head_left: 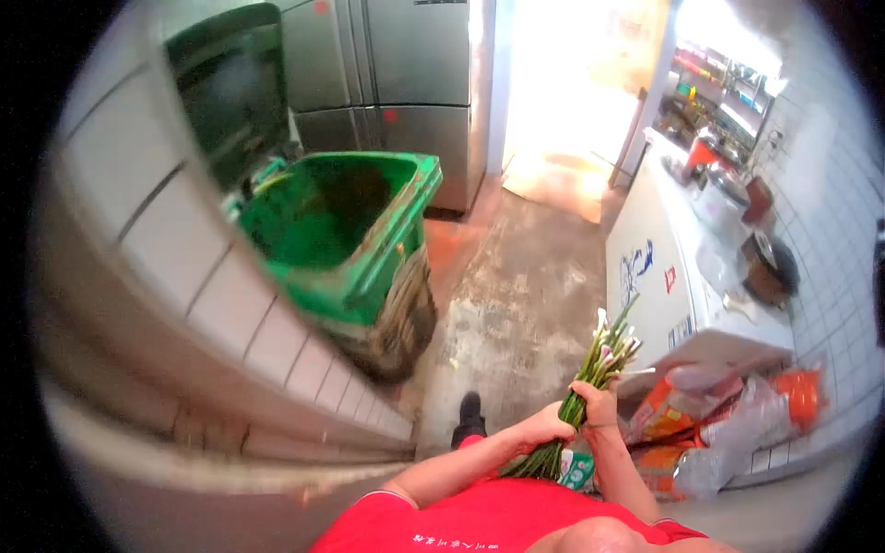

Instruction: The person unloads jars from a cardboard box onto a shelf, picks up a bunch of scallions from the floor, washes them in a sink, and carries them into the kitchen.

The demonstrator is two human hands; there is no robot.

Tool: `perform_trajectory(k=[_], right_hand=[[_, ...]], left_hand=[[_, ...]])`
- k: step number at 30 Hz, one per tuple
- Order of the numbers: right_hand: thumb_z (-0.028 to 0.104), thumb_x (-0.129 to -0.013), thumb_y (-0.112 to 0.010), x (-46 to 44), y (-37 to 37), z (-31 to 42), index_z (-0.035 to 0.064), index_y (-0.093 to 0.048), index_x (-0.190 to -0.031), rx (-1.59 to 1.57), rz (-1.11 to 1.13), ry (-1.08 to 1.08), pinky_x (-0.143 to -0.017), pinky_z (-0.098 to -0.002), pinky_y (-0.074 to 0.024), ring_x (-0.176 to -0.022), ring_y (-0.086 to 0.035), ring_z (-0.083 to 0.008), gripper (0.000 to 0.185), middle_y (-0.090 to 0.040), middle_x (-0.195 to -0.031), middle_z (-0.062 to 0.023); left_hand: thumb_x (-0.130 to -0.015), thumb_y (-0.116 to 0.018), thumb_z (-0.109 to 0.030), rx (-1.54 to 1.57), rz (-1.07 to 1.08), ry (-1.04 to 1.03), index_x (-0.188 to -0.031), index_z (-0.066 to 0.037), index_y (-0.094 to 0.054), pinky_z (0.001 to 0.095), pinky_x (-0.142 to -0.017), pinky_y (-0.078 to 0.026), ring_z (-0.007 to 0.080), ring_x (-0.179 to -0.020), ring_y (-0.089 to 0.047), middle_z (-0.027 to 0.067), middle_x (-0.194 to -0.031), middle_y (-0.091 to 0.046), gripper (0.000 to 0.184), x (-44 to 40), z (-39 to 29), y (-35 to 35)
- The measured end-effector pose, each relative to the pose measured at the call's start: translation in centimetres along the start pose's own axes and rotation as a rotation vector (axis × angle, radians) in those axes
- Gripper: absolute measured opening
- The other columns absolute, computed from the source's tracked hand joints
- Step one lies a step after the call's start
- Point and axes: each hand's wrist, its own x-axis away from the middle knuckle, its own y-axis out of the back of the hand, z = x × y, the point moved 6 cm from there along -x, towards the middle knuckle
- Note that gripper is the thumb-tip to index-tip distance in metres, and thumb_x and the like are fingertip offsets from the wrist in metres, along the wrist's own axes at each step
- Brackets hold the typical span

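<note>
A bunch of long green vegetable stems with whitish and purplish ends, like garlic shoots, is held in front of the red shirt. My left hand wraps round its middle from the left. Just above, my right hand grips the same bunch from the right side. The pale ends point forward and away from the body, while the thin green ends hang back toward the shirt. A green and white printed packet or label shows beside the lower stems.
An open green wheeled bin stands ahead on the left, past a tiled wall edge. On the right is a white chest with pots and lids on top. Plastic bags lie near it. Steel cabinets and a bright doorway are ahead.
</note>
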Motion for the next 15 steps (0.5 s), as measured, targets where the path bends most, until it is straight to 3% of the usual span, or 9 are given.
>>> perform_trajectory(k=[1, 4, 5, 11, 15], right_hand=[[-0.002, -0.077, -0.069, -3.0, -1.4, 1.1, 0.0, -0.062, -0.103, -0.009, -0.012, 0.086, -0.063, -0.0311, -0.0511, -0.069, -0.062, -0.0175, 0.026, -0.063, -0.083, -0.0051], [-0.001, -0.078, -0.069, -10.5, -5.2, 5.7, -0.0005, -0.064, -0.098, 0.045, -0.028, 0.022, -0.063, -0.0314, -0.0509, -0.068, -0.062, -0.0175, 0.021, -0.064, -0.083, -0.0058], [0.002, -0.081, -0.066, -13.1, -6.6, 7.9, -0.0005, -0.065, -0.091, 0.101, -0.066, 0.024, -0.064, -0.0292, -0.0496, -0.069, -0.063, -0.0175, 0.011, -0.066, -0.081, -0.0073], [0.0, -0.081, -0.065, -24.2, -12.7, 19.6, -0.0002, -0.061, -0.099, 0.022, -0.099, 0.199, -0.068, -0.0305, -0.0525, -0.073, -0.064, -0.0184, 0.019, -0.065, -0.086, -0.0077], [0.0, -0.081, -0.066, -33.1, -15.0, 21.8, -0.0005, -0.06, -0.103, -0.002, -0.091, 0.168, -0.07, -0.0313, -0.0543, -0.075, -0.065, -0.0195, 0.023, -0.064, -0.088, -0.009]], left_hand=[[-0.07, -0.065, -0.008, 0.048, 0.006, -0.008, -0.103, -0.006, -0.056, 0.0289, -0.058, -0.047, 0.0125, -0.067, -0.055, 0.0019, -0.08, -0.056, 0.034, -1.9, -2.0, 1.9], [-0.07, -0.065, -0.006, 0.125, 0.055, 0.069, -0.105, -0.006, -0.055, 0.0286, -0.057, -0.047, 0.0132, -0.066, -0.055, 0.0025, -0.08, -0.055, 0.037, -7.5, -8.7, 6.0], [-0.07, -0.065, -0.006, 0.125, 0.069, 0.056, -0.105, -0.006, -0.054, 0.0289, -0.056, -0.047, 0.013, -0.066, -0.055, 0.0027, -0.081, -0.055, 0.036, -9.7, -11.8, 7.7], [-0.07, -0.065, -0.004, 0.059, 0.159, -0.008, -0.107, -0.005, -0.054, 0.0285, -0.057, -0.047, 0.012, -0.067, -0.054, 0.0018, -0.083, -0.055, 0.039, -19.6, -26.0, 12.0], [-0.069, -0.065, -0.003, 0.062, 0.148, 0.015, -0.106, -0.005, -0.055, 0.0274, -0.055, -0.046, 0.0108, -0.066, -0.054, 0.0015, -0.084, -0.056, 0.039, -25.6, -31.8, 16.3]])
